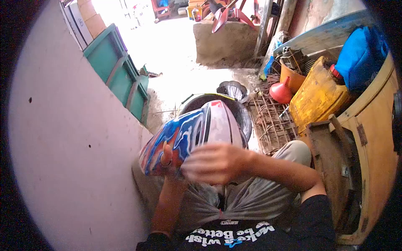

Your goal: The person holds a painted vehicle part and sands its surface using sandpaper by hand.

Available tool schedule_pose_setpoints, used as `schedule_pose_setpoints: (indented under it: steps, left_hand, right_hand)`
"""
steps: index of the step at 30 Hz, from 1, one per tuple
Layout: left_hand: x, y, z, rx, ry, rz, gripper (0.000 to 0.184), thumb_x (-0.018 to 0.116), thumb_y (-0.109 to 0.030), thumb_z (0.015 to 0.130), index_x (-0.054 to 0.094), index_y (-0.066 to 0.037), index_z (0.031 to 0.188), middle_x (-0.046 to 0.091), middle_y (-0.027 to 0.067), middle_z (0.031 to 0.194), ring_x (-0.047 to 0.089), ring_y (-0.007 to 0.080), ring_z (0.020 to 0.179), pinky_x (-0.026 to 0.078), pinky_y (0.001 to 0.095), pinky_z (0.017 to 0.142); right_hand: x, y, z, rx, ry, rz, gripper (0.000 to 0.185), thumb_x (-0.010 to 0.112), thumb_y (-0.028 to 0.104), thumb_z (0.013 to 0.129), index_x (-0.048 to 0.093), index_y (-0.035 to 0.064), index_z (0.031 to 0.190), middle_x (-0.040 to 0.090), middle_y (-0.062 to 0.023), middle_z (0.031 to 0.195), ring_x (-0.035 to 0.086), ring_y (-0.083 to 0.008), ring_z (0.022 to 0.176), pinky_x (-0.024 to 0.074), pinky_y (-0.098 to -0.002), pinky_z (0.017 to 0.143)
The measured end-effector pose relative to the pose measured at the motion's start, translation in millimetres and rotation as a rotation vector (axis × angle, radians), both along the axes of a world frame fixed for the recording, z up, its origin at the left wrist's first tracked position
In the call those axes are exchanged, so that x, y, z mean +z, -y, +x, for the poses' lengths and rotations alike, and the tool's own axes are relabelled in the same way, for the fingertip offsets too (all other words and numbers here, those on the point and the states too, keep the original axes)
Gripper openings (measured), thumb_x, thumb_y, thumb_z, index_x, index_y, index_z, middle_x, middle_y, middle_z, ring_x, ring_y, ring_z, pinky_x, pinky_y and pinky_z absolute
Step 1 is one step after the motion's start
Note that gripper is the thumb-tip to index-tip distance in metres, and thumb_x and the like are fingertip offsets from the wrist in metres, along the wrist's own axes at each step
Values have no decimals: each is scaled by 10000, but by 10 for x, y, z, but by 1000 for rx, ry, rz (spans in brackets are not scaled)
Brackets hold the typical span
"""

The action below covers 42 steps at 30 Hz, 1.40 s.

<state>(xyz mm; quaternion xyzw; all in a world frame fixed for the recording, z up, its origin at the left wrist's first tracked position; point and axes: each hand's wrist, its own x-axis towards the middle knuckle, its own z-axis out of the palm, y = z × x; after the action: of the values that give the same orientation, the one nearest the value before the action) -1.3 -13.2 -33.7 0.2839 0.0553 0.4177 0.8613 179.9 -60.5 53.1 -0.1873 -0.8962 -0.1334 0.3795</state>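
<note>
A glossy painted shell (180,134) in blue, orange and white, with a pale grey section on its right, rests tilted across my lap; its exact kind I cannot make out. My left hand (166,159) grips the near left edge, the thumb lying over the painted face and the other fingers hidden beneath. Across the near edge of the shell, my right hand (213,163) is smeared by motion, palm side down. Whether it holds anything is hidden. Behind the shell stands a dark round basin (245,119), partly covered by it.
A white wall (75,146) rises close on my left, with a green metal panel (113,62) beyond. To the right are a rusty wire grid (270,125), a red funnel (281,91), a yellow jerrycan (320,96) and a wooden frame (377,138). A concrete block (226,44) stands ahead.
</note>
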Motion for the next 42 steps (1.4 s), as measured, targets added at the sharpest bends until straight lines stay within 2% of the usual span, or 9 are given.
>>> schedule_pose_setpoints:
  steps: [5,9,13,19,23,27,33,36,42]
  left_hand:
    - [276,106,114,-10,79,-69,967,678,-669,881,401,0,1521,594,185,1407,635,304,1227,519,444,1059]
    - [235,81,103,8,63,-69,972,673,-676,881,400,3,1521,593,186,1409,635,304,1226,520,444,1056]
    - [225,115,76,14,52,-69,977,667,-683,881,399,7,1520,592,188,1410,635,305,1225,521,444,1054]
    - [248,34,61,34,51,-50,985,658,-692,881,398,12,1519,590,190,1412,635,305,1223,523,443,1050]
    - [227,80,40,54,49,-45,990,652,-699,881,397,15,1518,589,192,1413,636,306,1222,524,443,1048]
    - [227,39,32,60,51,-38,996,646,-705,881,396,19,1517,587,193,1414,636,306,1221,525,442,1045]
    - [215,95,-2,98,40,-6,1004,638,-715,882,394,24,1516,585,195,1416,636,306,1220,527,442,1042]
    - [245,90,-45,129,32,29,1008,633,-720,882,393,26,1516,585,196,1417,636,307,1219,528,441,1040]
    - [255,130,-21,127,18,36,1017,625,-730,882,392,32,1514,583,199,1419,636,307,1217,529,441,1036]
  right_hand:
    - [1,-308,522,-517,-33,-123,181,680,96,811,718,137,983,730,-29,962,735,-216,884,616,-384,775]
    - [102,64,-58,20,49,69,185,650,151,874,731,143,1039,740,-28,1027,733,-186,923,616,-359,836]
    - [89,-321,532,-549,-129,-207,110,710,177,872,724,128,969,737,-85,927,744,-248,837,609,-387,738]
    - [87,-23,47,-6,-61,-13,125,717,163,854,710,129,973,736,-37,934,741,-219,864,617,-377,770]
    - [6,-346,578,-545,-103,-223,93,702,163,868,713,131,954,740,-29,936,746,-226,852,611,-396,717]
    - [67,101,-79,0,-70,-46,153,700,172,829,708,125,974,698,-50,963,721,-223,895,617,-380,789]
    - [21,-318,514,-567,-53,-171,147,704,159,844,719,131,988,727,-42,948,736,-230,868,621,-385,771]
    - [61,49,-18,-164,-103,14,131,677,148,862,703,123,988,694,-43,985,721,-225,918,620,-373,813]
    - [35,-314,514,-513,-69,-194,120,709,135,840,684,117,956,711,-73,909,717,-255,780,609,-384,707]
